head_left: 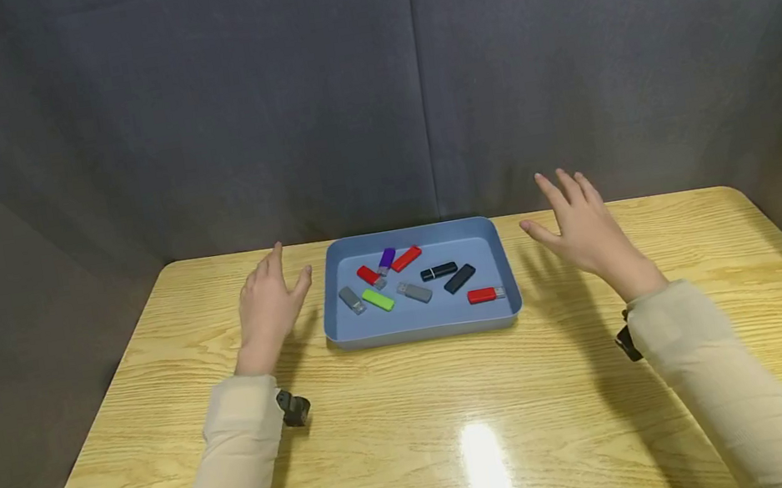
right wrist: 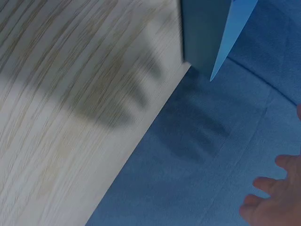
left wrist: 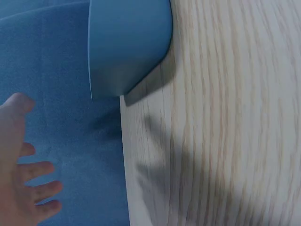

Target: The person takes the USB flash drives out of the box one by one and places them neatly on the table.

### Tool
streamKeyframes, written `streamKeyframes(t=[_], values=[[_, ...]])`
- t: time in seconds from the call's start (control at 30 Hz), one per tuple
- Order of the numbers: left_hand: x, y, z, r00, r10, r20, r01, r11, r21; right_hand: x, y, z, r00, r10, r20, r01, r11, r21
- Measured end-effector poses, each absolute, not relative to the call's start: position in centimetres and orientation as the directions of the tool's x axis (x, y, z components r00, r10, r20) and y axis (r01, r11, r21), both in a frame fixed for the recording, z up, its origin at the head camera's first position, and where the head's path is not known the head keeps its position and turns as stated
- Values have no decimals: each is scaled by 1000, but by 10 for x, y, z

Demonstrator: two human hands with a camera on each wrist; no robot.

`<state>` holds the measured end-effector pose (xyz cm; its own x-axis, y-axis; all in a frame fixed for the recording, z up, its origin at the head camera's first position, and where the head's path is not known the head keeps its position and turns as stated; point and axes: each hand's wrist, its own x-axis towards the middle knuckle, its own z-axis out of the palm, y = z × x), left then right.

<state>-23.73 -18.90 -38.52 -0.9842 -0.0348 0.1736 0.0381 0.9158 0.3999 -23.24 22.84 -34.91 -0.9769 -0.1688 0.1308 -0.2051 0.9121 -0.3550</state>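
A shallow blue-grey tray [head_left: 420, 334] sits at the far edge of the table, holding several USB sticks. Among them are a lime green USB stick [head_left: 378, 300], a purple one, grey ones, black ones and red ones, such as the red USB stick [head_left: 482, 295] at the right. My left hand [head_left: 267, 305] hovers to the left of the tray, thumb apart from the fingers, holding nothing. On the other side, my right hand [head_left: 585, 236] is raised with spread fingers, apart from the tray. In both wrist views only the tray's outer wall [left wrist: 127, 42] shows, not the sticks.
The wood-grain table [head_left: 391, 446] carries the tray and reflects a bright light near its front. Dark grey cloth [head_left: 265, 111] hangs behind the table and along both sides. A small black camera [head_left: 295, 408] is strapped at the left wrist.
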Motion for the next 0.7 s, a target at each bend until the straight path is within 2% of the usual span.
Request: streamKeyframes(t=[0.23, 0.43, 0.7], values=[[-235, -187, -388, -997, -31, 69, 12, 835, 550, -235, 217, -352, -970, -235, 56, -234, 856, -461], [-235, -184, -391, -1000, 2, 31, 22, 756, 655, -236, 207, -357, -956, -290, 38, -271, 833, -482], [-238, -181, -397, -999, -8, -49, -43, 641, 766, -238, 190, -364, -931, -361, 60, -337, 784, -521]])
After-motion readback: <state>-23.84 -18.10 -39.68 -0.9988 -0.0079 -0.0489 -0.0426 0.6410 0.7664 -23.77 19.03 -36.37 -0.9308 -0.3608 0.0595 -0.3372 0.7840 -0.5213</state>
